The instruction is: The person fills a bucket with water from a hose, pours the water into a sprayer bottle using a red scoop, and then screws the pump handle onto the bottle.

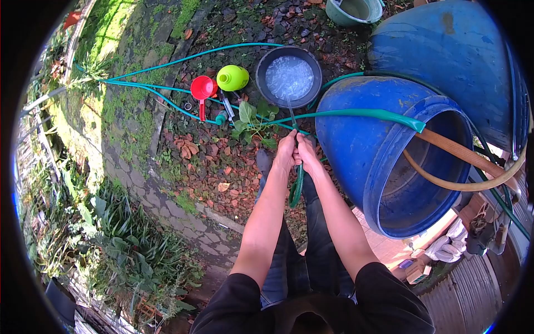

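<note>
Hose (297,188), green and bendy, hangs looped at centre in our grip: left hand (286,151) and right hand (306,157) both closed round it. We judge it light, wet and slippery, best held near its end. Black basin (260,78) lies at 12 o'clock, blue barrel (350,145) crowds 3 o'clock, and open ground lies at 9.
</note>
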The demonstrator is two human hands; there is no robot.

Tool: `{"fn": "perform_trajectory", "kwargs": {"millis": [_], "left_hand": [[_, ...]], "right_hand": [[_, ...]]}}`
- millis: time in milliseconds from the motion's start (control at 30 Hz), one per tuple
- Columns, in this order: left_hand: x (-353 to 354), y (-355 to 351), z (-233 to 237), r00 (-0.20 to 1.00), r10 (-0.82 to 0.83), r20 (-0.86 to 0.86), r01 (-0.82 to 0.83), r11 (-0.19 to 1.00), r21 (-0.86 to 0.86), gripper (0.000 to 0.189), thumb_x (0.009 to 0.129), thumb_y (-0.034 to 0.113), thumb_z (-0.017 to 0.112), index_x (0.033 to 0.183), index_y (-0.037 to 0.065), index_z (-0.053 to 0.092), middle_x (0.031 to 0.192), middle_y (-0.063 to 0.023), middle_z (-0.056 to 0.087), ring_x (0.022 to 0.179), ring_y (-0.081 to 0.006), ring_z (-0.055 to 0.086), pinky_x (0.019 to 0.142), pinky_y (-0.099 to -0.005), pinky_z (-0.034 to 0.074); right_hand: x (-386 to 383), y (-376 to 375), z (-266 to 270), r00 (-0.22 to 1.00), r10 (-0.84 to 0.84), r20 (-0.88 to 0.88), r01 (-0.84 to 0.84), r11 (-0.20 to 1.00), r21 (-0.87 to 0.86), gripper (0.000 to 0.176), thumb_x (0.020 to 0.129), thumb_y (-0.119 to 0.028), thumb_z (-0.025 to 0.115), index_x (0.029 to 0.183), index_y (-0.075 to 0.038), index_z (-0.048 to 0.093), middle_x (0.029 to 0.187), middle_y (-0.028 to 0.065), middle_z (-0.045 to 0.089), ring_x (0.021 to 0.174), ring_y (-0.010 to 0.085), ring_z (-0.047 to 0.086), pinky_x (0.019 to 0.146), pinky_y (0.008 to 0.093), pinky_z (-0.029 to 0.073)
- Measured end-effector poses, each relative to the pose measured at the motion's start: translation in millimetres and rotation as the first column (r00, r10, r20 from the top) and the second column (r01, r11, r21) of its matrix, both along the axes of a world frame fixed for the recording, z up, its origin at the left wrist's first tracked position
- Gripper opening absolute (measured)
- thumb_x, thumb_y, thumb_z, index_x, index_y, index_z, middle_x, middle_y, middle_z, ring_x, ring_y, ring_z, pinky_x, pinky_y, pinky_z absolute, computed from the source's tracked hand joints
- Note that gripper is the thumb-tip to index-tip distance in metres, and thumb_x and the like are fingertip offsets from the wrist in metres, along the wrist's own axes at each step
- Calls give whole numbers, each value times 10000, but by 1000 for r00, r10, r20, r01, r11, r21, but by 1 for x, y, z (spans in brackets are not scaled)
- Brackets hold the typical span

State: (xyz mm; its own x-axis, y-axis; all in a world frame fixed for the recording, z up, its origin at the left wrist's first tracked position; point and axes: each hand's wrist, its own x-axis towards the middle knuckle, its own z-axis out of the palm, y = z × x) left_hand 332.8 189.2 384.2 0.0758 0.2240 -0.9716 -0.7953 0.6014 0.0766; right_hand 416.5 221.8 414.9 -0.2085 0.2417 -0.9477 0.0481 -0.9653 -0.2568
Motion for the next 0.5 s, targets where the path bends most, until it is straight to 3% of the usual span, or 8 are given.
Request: {"fn": "perform_trajectory", "kwargs": {"millis": [500], "left_hand": [[-5, -3, 4, 1000, -14, 21, 14, 1000, 7, 373, 1056, 413, 434, 899, 136, 627, 616, -34, 607, 372, -156, 490, 291, -316, 408]], "right_hand": [[0, -4, -3, 999, -9, -31, 9, 1000, -17, 357, 1087, -401, 423, 875, -130, 521, 604, -46, 463, 395, 59, 382, 321, 240, 273]]}}
